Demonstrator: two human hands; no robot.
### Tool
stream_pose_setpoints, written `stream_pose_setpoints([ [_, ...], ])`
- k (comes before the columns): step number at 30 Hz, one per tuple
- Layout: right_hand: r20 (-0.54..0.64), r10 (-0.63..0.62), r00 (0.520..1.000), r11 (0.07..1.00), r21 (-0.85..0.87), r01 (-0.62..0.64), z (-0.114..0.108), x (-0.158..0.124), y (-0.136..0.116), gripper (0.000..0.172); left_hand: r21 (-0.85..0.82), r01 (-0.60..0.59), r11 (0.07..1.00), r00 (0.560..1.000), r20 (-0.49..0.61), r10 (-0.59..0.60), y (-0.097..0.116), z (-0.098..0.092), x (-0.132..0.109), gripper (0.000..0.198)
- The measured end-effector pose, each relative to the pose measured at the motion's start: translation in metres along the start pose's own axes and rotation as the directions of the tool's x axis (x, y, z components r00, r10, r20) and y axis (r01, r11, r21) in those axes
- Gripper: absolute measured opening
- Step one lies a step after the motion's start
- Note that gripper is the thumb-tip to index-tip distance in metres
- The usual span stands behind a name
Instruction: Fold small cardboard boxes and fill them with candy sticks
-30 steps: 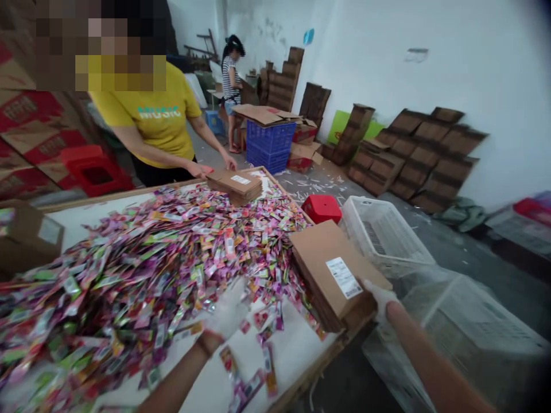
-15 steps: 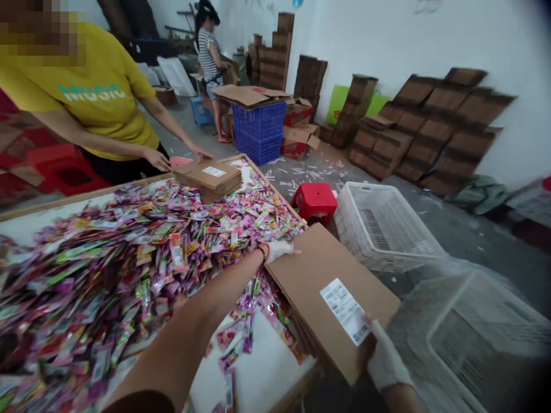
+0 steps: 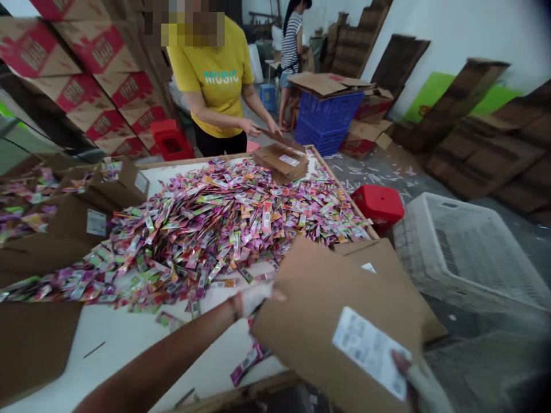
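Observation:
Between my two hands is a flat folded cardboard box [image 3: 314, 287] with a white printed label [image 3: 370, 350] on its upper face. My left hand [image 3: 256, 298], in a white glove, grips its left edge with the thumb on top. At the lower right my right hand [image 3: 419, 378], also gloved with bare fingertips, holds the near edge, its thumb over the label. Beneath and behind lies another flat box [image 3: 394, 281] at the table's right edge. A wide heap of small colourful packets [image 3: 215, 223] covers much of the white table [image 3: 116, 350] left of my hands.
Across the table, a person in a yellow shirt [image 3: 215, 80] handles cardboard above a stack of flat boxes [image 3: 279, 163]. Filled open boxes [image 3: 73, 221] stand at left. A red stool [image 3: 379, 203] and white crate [image 3: 473, 246] are at right. Another person [image 3: 293, 46] stands farther back.
One flat box has come up off the stack in my hands and shifted toward me. The view has swung left, and the co-worker has lifted a piece of cardboard.

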State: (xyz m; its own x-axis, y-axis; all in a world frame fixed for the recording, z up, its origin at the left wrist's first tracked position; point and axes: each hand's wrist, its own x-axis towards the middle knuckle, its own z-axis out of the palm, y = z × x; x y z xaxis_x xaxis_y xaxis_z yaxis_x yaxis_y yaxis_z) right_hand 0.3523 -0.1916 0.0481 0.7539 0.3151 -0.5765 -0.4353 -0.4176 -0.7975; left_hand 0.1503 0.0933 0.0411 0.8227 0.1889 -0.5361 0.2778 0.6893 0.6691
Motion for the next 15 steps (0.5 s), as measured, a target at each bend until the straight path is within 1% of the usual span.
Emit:
stream_pose_setpoints([
  [1,0.070,0.012,0.998,1.000,0.003,-0.012,0.027,-0.012,0.009,0.068,-0.054,-0.041,0.998,0.995,-0.098,0.036,-0.025,-0.026,-0.039,0.026],
  [2,0.156,0.018,0.988,1.000,0.001,-0.018,0.056,-0.022,0.019,0.067,-0.088,-0.039,0.995,0.981,-0.191,0.022,-0.051,-0.053,-0.075,0.022],
  [3,0.256,0.021,0.966,1.000,-0.012,-0.019,0.086,-0.030,0.031,0.064,-0.143,-0.030,0.989,0.964,-0.265,-0.009,-0.078,-0.077,-0.108,0.018],
  [4,0.351,0.024,0.936,0.999,-0.042,-0.009,0.116,-0.035,0.044,0.059,-0.227,-0.024,0.974,0.947,-0.317,-0.051,-0.104,-0.098,-0.136,0.021],
  [5,0.416,0.022,0.909,0.996,-0.092,0.018,0.143,-0.038,0.056,0.054,-0.270,-0.007,0.963,0.914,-0.392,-0.103,-0.127,-0.114,-0.159,0.023],
  [6,0.448,0.020,0.894,0.985,-0.162,0.059,0.168,-0.041,0.066,0.049,-0.271,-0.019,0.962,0.861,-0.493,-0.122,-0.147,-0.124,-0.176,0.023],
  [7,0.449,0.008,0.893,0.964,-0.240,0.112,0.189,-0.042,0.074,0.045,-0.265,-0.034,0.964,0.813,-0.568,-0.128,-0.161,-0.131,-0.188,0.025],
  [8,0.433,-0.016,0.901,0.932,-0.319,0.170,0.206,-0.042,0.080,0.043,-0.242,-0.055,0.969,0.768,-0.631,-0.114,-0.171,-0.134,-0.195,0.027],
  [9,0.410,-0.053,0.910,0.890,-0.394,0.229,0.220,-0.041,0.082,0.042,-0.210,-0.086,0.974,0.732,-0.677,-0.081,-0.176,-0.136,-0.198,0.030],
  [10,0.398,-0.093,0.913,0.842,-0.458,0.285,0.230,-0.040,0.082,0.042,-0.176,-0.122,0.977,0.707,-0.706,-0.039,-0.178,-0.138,-0.197,0.035],
  [11,0.402,-0.121,0.908,0.793,-0.512,0.332,0.238,-0.040,0.079,0.043,-0.141,-0.161,0.977,0.687,-0.726,0.008,-0.176,-0.139,-0.195,0.042],
  [13,0.411,-0.125,0.903,0.705,-0.604,0.372,0.248,-0.043,0.068,0.040,-0.055,-0.237,0.970,0.638,-0.762,0.113,-0.169,-0.142,-0.191,0.055],
  [15,0.414,-0.137,0.900,0.666,-0.634,0.393,0.252,-0.054,0.055,0.034,0.012,-0.292,0.956,0.592,-0.783,0.191,-0.160,-0.142,-0.193,0.062],
])
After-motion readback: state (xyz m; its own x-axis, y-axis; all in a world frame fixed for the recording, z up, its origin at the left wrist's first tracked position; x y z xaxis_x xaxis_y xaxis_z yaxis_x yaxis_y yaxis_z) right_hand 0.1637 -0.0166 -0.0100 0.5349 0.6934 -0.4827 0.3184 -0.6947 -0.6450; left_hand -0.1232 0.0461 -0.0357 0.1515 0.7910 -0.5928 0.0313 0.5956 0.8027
